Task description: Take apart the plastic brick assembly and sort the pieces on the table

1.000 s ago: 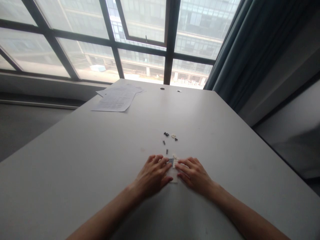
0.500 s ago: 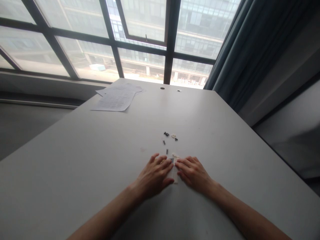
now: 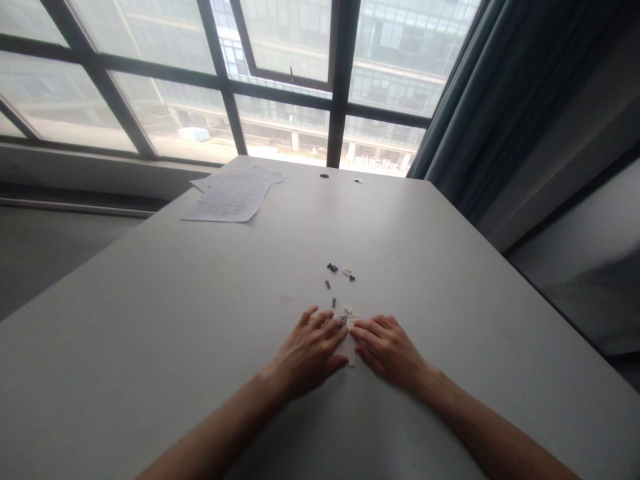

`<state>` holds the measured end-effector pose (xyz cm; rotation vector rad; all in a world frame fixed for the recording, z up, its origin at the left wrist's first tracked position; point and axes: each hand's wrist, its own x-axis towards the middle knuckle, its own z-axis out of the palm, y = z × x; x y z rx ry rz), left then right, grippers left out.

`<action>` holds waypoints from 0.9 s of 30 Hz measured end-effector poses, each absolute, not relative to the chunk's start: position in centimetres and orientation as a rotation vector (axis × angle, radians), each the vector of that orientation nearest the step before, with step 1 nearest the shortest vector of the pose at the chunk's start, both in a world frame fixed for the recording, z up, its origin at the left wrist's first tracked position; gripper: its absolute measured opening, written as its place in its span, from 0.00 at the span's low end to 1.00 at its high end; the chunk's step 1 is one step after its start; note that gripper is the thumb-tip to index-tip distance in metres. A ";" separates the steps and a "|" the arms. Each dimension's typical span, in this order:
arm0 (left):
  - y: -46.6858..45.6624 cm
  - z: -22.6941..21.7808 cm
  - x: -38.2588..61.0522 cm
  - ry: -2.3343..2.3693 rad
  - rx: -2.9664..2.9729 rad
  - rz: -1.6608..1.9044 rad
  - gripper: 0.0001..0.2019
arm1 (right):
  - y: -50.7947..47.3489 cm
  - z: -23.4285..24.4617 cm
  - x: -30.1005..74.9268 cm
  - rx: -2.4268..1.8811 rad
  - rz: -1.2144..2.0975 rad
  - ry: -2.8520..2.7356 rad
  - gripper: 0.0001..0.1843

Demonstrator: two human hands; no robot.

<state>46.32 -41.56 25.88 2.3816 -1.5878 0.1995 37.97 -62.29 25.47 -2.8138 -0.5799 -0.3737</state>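
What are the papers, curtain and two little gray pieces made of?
Papers: thin matte paper, with faint text lines. Curtain: probably matte cloth; it hangs in folds. Gray pieces: maybe dull plastic, being blocky, but too small to be sure.

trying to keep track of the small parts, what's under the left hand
At the edge of the left hand, a grey piece and a pale flat piece show, seemingly partly covered by it. Whatever lies farther beneath is hidden, so I cannot tell.

Pieces [image 3: 334, 302] lie behind what seems a panel [image 3: 352, 356], papers [image 3: 230, 199] farther back left.
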 end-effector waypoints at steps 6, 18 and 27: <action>-41.6 25.6 46.3 -1.586 2.377 0.212 0.21 | -62.2 25.2 38.0 -2.815 -0.405 -0.589 0.17; -41.7 25.9 46.3 -1.565 2.365 0.184 0.21 | -62.2 25.0 38.0 -2.800 -0.393 -0.578 0.17; -41.7 25.8 46.3 -1.560 2.383 0.206 0.22 | -62.1 25.0 38.0 -2.798 -0.380 -0.578 0.16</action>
